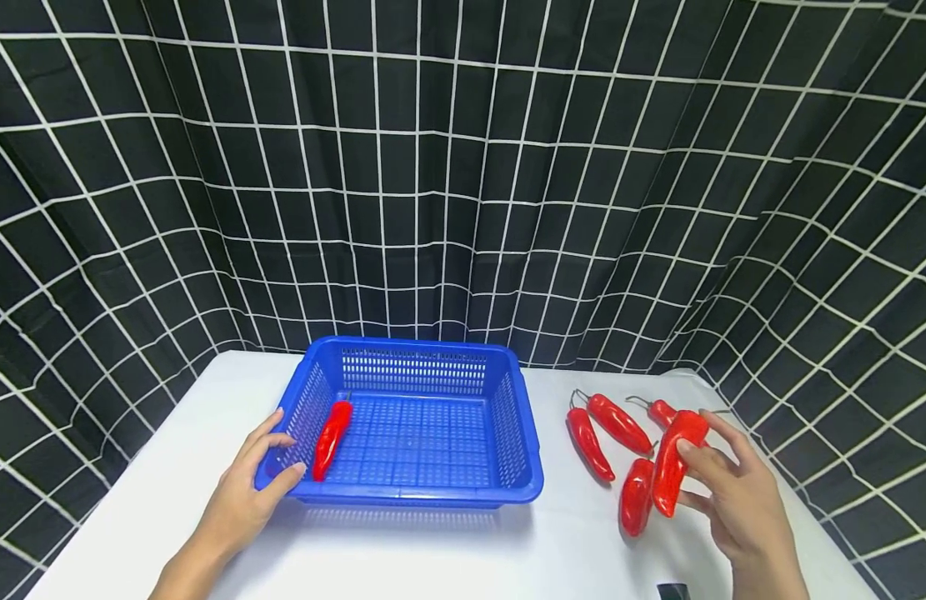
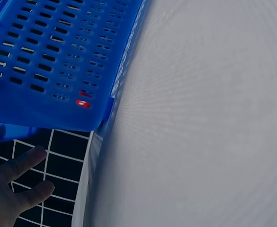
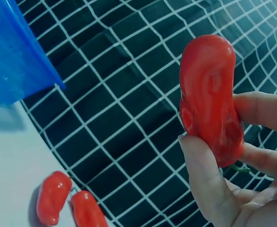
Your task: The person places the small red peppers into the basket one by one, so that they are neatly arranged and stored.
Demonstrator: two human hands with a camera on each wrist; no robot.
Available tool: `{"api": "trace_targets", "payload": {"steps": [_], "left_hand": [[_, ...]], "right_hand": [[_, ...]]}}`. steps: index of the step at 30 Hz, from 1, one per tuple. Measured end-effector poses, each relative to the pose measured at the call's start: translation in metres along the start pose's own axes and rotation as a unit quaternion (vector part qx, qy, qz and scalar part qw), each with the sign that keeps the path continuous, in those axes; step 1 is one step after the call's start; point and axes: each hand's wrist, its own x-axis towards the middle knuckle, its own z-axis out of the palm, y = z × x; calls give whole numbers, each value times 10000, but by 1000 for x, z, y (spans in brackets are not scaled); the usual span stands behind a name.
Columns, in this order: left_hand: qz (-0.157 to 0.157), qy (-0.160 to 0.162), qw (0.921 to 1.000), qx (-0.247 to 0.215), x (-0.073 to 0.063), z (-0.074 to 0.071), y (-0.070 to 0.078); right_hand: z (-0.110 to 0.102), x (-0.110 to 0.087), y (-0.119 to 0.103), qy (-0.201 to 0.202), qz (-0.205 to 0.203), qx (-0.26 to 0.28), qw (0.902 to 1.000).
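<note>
My right hand (image 1: 740, 492) holds a glossy red chili pepper (image 1: 678, 462) above the table, thumb on one side and fingers on the other. In the right wrist view this pepper (image 3: 208, 90) stands nearly upright, its stem end low by the palm. At the front left corner of a blue plastic basket (image 1: 410, 493), my left hand (image 1: 245, 492) grips the rim, thumb and fingers spread over the corner. Inside, against the basket's left side, lies one red chili pepper (image 1: 332, 442). The left wrist view shows two fingers (image 2: 31, 196) beside the perforated basket wall (image 2: 48, 56).
Several more red chili peppers (image 1: 618, 423) lie on the white table (image 1: 402, 558) right of the basket, one (image 1: 637, 497) just under the held pepper. A small black object (image 1: 673, 591) sits at the front edge of view. Black cloth with a white grid (image 1: 447, 183) hangs behind and at both sides.
</note>
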Motion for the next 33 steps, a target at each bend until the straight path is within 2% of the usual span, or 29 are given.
{"api": "trace_targets", "payload": {"steps": [8,16,24,33], "left_hand": [[-17,-41,9999,124,-3,-1,1],[33,9,9999,168,-3,-2,-2],[-73,-80,9998,175,-4,-1,-2],[78,40,9997,219,0,-4,1]], "right_hand": [[6,-8,-5,-12,-78,-112,9999],[15,-11,-7,-286,-230,84,9993],[22,-13,-4,-554,-220,-145,9981],[25,-9,-7,-859,-487,227,9949]]}}
